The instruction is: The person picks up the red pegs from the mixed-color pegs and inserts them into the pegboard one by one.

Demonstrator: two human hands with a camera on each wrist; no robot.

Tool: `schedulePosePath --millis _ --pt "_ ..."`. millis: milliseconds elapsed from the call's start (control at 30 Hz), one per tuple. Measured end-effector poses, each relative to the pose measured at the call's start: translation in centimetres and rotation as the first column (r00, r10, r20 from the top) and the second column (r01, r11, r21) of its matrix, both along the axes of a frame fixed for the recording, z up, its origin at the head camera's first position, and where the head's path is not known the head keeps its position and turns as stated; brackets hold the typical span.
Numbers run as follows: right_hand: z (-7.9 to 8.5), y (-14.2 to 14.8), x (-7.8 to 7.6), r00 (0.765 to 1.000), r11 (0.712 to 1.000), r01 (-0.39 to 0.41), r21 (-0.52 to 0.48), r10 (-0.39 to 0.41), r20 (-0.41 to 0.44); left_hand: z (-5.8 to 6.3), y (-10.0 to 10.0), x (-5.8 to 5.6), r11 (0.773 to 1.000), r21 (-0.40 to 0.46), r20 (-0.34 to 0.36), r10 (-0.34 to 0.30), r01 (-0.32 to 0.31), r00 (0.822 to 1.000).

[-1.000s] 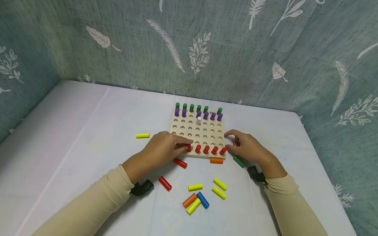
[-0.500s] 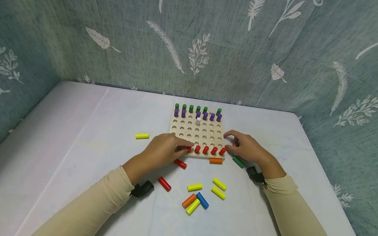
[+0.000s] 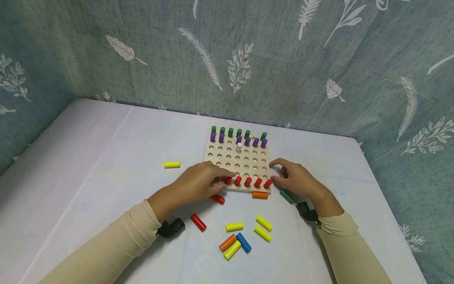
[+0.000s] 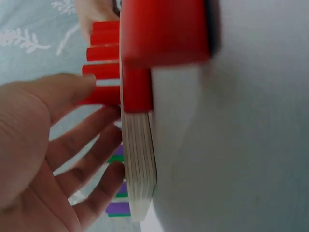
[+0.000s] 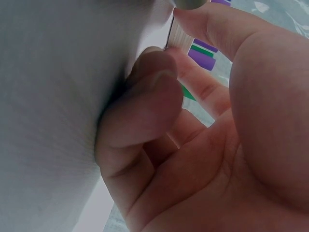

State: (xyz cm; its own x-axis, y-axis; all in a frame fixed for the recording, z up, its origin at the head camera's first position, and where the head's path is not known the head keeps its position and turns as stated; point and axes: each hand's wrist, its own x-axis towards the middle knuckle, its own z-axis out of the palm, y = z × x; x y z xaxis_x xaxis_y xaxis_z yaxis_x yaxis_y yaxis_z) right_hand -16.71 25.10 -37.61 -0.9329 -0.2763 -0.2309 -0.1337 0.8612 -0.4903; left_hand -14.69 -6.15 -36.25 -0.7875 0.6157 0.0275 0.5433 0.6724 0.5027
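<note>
A wooden pegboard (image 3: 227,157) lies mid-table, with green pegs (image 3: 230,131) along its back row, purple pegs (image 3: 220,137) in front of them and one white peg (image 3: 239,147). Several red pegs (image 3: 247,182) stand in its front row. My left hand (image 3: 213,178) lies over the board's front left corner, its fingers straight and spread, its thumb tip against the leftmost red peg (image 3: 228,180). In the left wrist view the board edge (image 4: 140,164) and the red pegs (image 4: 102,67) are close up. My right hand (image 3: 280,173) grips the board's right front corner with curled fingers.
Loose pegs lie on the white cloth in front of the board: red (image 3: 218,199), red (image 3: 198,222), orange (image 3: 260,195), green (image 3: 286,196), and a cluster of yellow (image 3: 234,227), orange (image 3: 227,242) and blue (image 3: 243,242). One yellow peg (image 3: 172,164) lies left. Patterned curtain walls close in the table.
My left fingers have eased back a little, so the leftmost red peg shows more fully in its hole. The right hand has stayed at the board's corner.
</note>
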Motion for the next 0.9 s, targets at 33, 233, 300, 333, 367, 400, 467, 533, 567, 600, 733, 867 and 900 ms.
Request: schedulePosePath --millis 33,233,300,333,367,400,467,533,567,600,733,867,900 --pt "0.0 0.0 0.0 1.0 1.0 -0.001 -0.001 0.001 -0.002 0.1 0.0 0.0 1.0 -0.001 0.005 -0.006 0.006 1.0" --pt "0.3 0.0 -0.1 1.0 1.0 -0.001 -0.004 0.0 -0.017 0.5 -0.2 -0.3 1.0 -0.005 -0.022 -0.019 0.019 1.0" --pt "0.2 0.0 -0.1 1.0 1.0 0.0 -0.005 0.0 -0.011 0.6 -0.4 -0.4 1.0 -0.012 -0.035 -0.02 0.02 0.999" --pt "0.2 0.1 -0.1 1.0 1.0 -0.003 -0.006 0.002 -0.006 0.6 -0.4 -0.4 1.0 -0.016 -0.036 -0.02 0.019 0.999" --pt "0.1 0.1 0.0 1.0 1.0 -0.003 -0.008 0.003 -0.001 0.6 -0.5 -0.5 1.0 -0.02 -0.036 -0.018 0.017 0.999" --pt "0.1 0.1 0.0 1.0 1.0 -0.004 -0.007 0.004 -0.001 0.6 -0.5 -0.5 1.0 -0.021 -0.034 -0.018 0.017 0.999" --pt "0.1 0.2 0.1 1.0 1.0 -0.002 -0.012 0.002 -0.008 0.7 -0.6 -0.5 1.0 -0.019 -0.035 -0.022 0.021 0.999" --pt "0.1 0.2 0.1 1.0 1.0 0.0 -0.017 -0.001 -0.018 0.8 -0.6 -0.6 1.0 -0.011 -0.045 -0.027 0.026 0.999" --pt "0.1 0.2 0.1 1.0 1.0 0.001 -0.019 -0.002 -0.022 0.8 -0.7 -0.6 1.0 -0.009 -0.05 -0.029 0.029 0.998" --pt "0.1 0.2 0.1 1.0 1.0 0.001 -0.019 -0.002 -0.024 0.9 -0.7 -0.6 0.999 -0.007 -0.053 -0.034 0.034 0.998" --pt "0.0 0.2 0.1 1.0 1.0 -0.002 -0.018 0.002 -0.008 0.8 -0.9 -0.6 0.997 -0.018 -0.035 -0.069 0.069 0.997" --pt "0.0 0.2 0.1 1.0 1.0 -0.003 -0.012 0.003 -0.007 0.8 -1.2 -0.5 0.992 -0.034 -0.022 -0.125 0.124 0.992" --pt "0.0 0.2 0.1 1.0 1.0 -0.002 -0.012 0.002 -0.013 0.8 -1.2 -0.6 0.99 -0.036 -0.026 -0.136 0.135 0.99"
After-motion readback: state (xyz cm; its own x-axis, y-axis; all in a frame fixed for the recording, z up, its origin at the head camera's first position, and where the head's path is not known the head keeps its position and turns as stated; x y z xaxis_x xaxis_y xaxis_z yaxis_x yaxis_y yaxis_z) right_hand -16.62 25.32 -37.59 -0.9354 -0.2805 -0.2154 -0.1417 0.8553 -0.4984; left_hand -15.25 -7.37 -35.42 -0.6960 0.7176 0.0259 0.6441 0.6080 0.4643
